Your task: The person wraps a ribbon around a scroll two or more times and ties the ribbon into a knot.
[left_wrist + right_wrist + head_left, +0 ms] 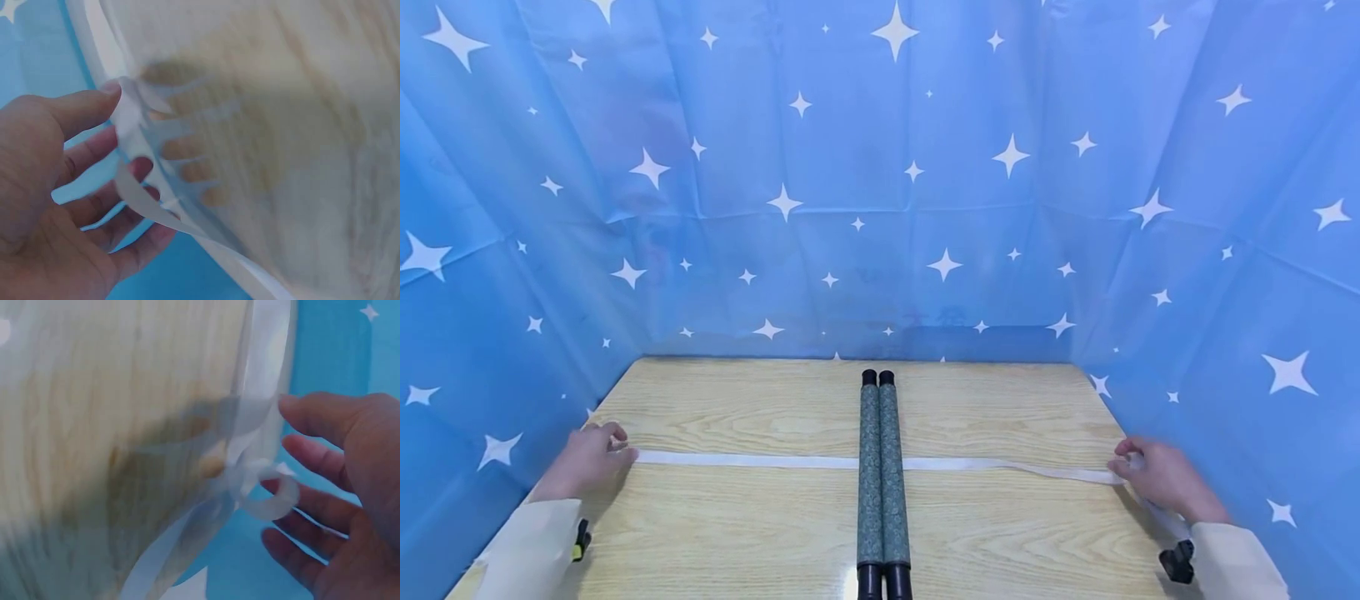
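A long white ribbon (737, 460) runs across the wooden table from one hand to the other. My left hand (591, 457) pinches it near the table's left edge, thumb against fingers; in the left wrist view a loose length of ribbon (147, 203) curls down past the fingers. Near the right edge, my right hand (1157, 475) pinches the other side, and its tail loops below the thumb as a curl of ribbon (275, 506). Two rods (881, 475) with green speckled sleeves and black ends lie side by side over the middle of the ribbon, hiding that part.
The light wooden table (760, 408) has slanting left and right edges close to both hands. Blue cloth (850, 167) with white stars hangs behind and along both sides. A dark strap piece (1177, 562) sits at the right cuff.
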Motion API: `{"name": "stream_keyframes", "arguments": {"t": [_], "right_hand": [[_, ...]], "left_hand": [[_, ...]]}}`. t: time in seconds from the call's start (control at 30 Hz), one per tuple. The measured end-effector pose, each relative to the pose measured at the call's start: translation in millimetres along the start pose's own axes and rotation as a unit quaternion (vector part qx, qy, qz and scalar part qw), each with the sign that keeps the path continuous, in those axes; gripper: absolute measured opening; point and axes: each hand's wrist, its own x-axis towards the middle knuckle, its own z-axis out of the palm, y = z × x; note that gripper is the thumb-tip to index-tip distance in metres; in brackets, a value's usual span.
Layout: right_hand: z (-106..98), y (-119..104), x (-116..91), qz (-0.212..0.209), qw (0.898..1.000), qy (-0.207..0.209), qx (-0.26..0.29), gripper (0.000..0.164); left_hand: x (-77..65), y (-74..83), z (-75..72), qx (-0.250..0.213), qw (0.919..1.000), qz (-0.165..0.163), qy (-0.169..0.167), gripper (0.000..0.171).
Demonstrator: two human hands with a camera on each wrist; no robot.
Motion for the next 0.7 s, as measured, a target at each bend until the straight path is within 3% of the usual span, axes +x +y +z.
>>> {"name": "stream_keyframes", "arguments": {"t": [0.1, 0.23, 0.3, 0.47, 0.7], "right_hand": [[-1.5, -7.1, -0.4, -0.015, 0.999, 0.033, 0.000, 0.047], [-2.1, -23.1, -0.3, -0.032, 0.997, 0.071, -0.002, 0.051], [-1.3, -32.8, 0.5, -0.033, 0.997, 0.070, 0.008, 0.051], [5.0, -55.7, 0.3, -0.026, 0.998, 0.049, 0.023, 0.045], [19.2, -74.8, -2.6, 0.009, 0.999, -0.008, 0.030, 0.045]], "left_hand": [[-3.6, 11.8, -2.7, 0.010, 0.9992, 0.019, 0.033, 0.054], [-6.0, 35.5, -1.9, 0.007, 0.9971, 0.045, 0.061, 0.061], [-5.9, 49.4, 1.1, -0.002, 0.9965, 0.056, 0.062, 0.060], [-4.0, 89.3, 15.8, -0.047, 0.9964, 0.060, 0.036, 0.051], [-7.6, 143.6, 44.2, -0.107, 0.9939, 0.022, -0.016, 0.049]]}}
